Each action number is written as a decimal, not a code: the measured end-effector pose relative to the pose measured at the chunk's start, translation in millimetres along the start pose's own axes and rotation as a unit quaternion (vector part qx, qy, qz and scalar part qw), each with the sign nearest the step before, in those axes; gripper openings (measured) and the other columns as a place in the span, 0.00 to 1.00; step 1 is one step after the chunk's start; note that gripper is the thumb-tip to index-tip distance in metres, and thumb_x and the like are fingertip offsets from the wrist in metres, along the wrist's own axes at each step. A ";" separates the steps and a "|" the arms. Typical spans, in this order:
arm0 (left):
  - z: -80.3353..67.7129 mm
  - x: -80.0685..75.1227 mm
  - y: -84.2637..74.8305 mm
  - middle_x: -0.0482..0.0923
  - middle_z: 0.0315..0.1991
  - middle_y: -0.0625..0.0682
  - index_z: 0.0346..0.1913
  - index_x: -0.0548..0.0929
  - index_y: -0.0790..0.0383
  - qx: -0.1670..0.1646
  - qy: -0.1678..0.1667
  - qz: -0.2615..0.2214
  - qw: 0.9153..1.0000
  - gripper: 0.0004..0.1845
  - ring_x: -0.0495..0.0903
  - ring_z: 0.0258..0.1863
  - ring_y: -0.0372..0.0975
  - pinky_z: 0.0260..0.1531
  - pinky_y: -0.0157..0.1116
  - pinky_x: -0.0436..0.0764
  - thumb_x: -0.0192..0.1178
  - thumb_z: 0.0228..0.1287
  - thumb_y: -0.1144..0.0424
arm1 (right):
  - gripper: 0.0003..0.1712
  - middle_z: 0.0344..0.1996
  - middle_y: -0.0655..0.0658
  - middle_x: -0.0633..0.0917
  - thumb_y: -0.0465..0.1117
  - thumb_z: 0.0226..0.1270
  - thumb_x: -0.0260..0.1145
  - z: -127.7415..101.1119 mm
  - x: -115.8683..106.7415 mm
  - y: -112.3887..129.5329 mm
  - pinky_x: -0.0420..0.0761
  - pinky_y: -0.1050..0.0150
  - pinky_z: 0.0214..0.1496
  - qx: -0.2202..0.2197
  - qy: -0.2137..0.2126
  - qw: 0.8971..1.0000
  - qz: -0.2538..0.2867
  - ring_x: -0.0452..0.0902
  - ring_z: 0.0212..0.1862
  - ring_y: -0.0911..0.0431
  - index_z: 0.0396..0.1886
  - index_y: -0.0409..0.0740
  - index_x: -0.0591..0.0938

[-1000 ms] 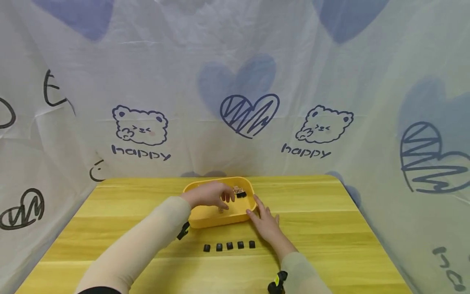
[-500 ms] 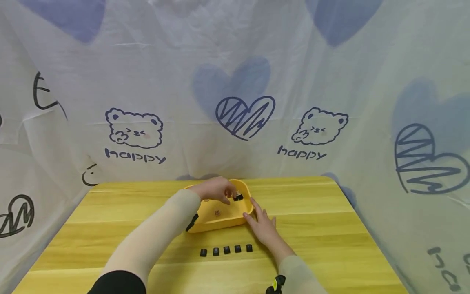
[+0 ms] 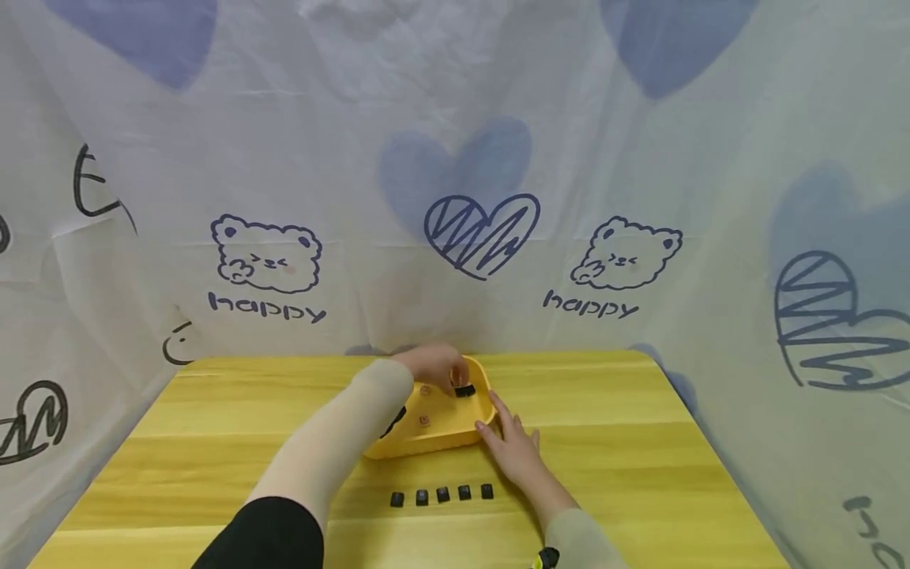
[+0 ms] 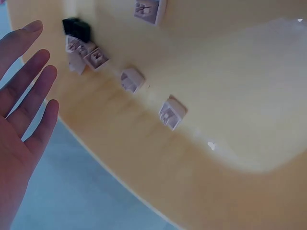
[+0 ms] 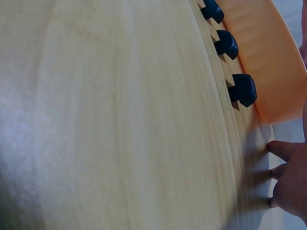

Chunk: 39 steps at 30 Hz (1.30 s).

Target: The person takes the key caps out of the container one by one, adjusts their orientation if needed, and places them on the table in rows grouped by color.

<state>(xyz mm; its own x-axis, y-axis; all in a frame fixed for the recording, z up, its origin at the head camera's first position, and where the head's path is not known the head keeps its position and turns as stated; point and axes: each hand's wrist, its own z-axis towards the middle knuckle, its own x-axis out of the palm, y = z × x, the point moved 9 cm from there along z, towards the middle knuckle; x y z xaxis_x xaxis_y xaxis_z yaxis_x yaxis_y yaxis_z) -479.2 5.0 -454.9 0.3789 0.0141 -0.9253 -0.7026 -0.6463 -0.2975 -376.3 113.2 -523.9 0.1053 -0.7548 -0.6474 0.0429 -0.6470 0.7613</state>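
Observation:
My left hand (image 3: 439, 366) reaches over the yellow tray (image 3: 426, 448), down by its far right corner. Its fingers are apart and loosely bent in the left wrist view, with nothing held in them. Black keycaps (image 4: 76, 29) lie beside the thumb, against several pale pink keycaps (image 4: 96, 58). Other pink keycaps (image 3: 424, 420) are scattered over the tray floor, one on its side (image 4: 173, 113). My right hand (image 3: 517, 452) rests its extended fingers at the tray's right front corner; only part of it shows in the right wrist view.
Several black keycaps (image 3: 443, 495) stand in a row on the wooden table (image 3: 611, 474), just in front of the tray; some (image 5: 244, 90) appear close up in the right wrist view. A white printed cloth (image 3: 355, 261) hangs behind the table.
My left hand has moved right and lower across the tray to the black keycaps, uncovering pink ones on its left. The right hand stays at the tray's corner. The head view has shifted slightly.

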 end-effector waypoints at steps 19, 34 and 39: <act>25.7 31.5 13.6 0.82 0.44 0.43 0.53 0.86 0.53 -0.054 0.050 0.041 0.996 0.21 0.78 0.41 0.34 0.45 0.33 0.78 0.73 0.55 0.62 | 0.38 0.72 0.38 0.62 0.60 0.75 0.51 -3.0 -2.6 -2.0 0.28 0.32 0.66 -0.005 -0.005 1.000 -0.004 0.48 0.72 0.31 0.78 0.61 0.52; 23.2 39.4 9.2 0.82 0.42 0.44 0.50 0.87 0.54 -0.033 0.066 0.069 0.995 0.17 0.77 0.37 0.34 0.42 0.33 0.78 0.70 0.56 0.67 | 0.37 0.71 0.37 0.64 0.59 0.75 0.52 -2.6 -2.2 0.7 0.29 0.31 0.66 -0.009 -0.008 1.000 -0.005 0.49 0.71 0.31 0.78 0.59 0.53; 25.2 42.9 13.0 0.80 0.40 0.43 0.47 0.85 0.52 -0.026 0.065 0.076 0.995 0.15 0.75 0.36 0.34 0.41 0.33 0.77 0.71 0.56 0.66 | 0.37 0.71 0.38 0.63 0.59 0.75 0.51 -1.9 -2.0 0.4 0.29 0.31 0.66 -0.008 -0.007 1.000 -0.004 0.49 0.71 0.31 0.78 0.60 0.52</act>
<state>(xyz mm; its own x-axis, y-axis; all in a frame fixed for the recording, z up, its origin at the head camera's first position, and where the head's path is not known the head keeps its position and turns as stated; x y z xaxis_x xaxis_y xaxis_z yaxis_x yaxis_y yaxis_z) -487.2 16.4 -504.3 0.3476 -0.1847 -0.9193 -0.7271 -0.6721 -0.1399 -374.6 114.7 -522.2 0.0905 -0.7508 -0.6543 0.0597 -0.6517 0.7561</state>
